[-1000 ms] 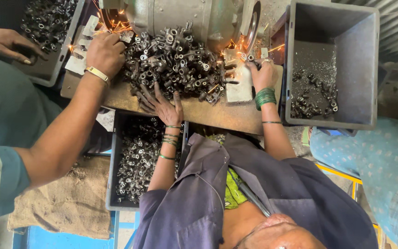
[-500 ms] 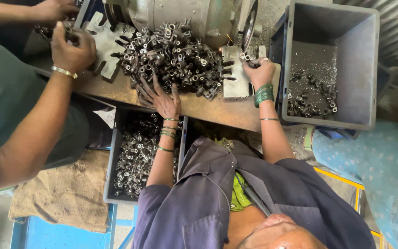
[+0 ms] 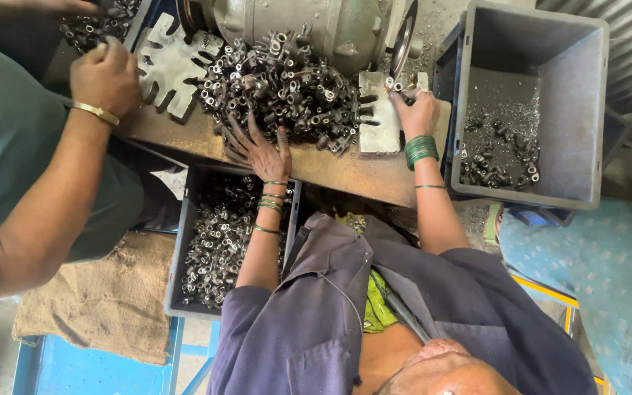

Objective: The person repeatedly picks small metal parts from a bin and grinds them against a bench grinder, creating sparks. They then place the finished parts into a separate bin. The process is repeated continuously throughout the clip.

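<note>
Head view — shiny heaped metal fittings (image 3: pixel 287 88).

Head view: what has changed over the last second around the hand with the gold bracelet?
The person's right hand has drawn back leftward from the machine and now sits fisted beside the slotted plate. The sparks seen there a second ago are gone. What its grip holds is hidden. Unchanged: the co-worker's spread hand stays on the pile of metal parts, and the co-worker's other hand stays by the wheel.
</note>
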